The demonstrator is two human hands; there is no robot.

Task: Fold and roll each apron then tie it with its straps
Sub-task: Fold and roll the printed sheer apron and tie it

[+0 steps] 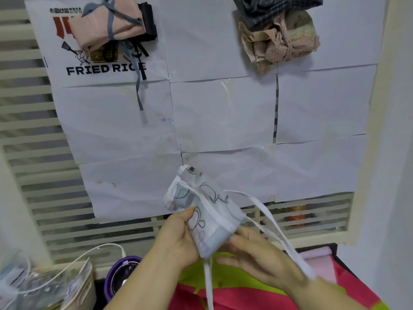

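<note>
Rolled apron being held over the counter's near edge for tying

The left hand (176,239) is gripping the rolled apron (202,209) by its side, the roll's long axis running near-right to far-left above the counter (223,113). The right hand (257,253) is cupping its near end, but blur is hiding how it is holding. The loose straps (276,228) are trailing right across that hand, which makes it the nearer one.

"FRIED RICE", bold black capitals, on white printed sheet (53,41) at far left of desk. Final letters partly crossed by dangling grey strap (139,95). Above it, row of small dark characters, too blurred to read. Large red characters mostly hidden under pink rolled apron (105,25). Tiny corner marks on plain sheets (223,113) illegible.
</note>
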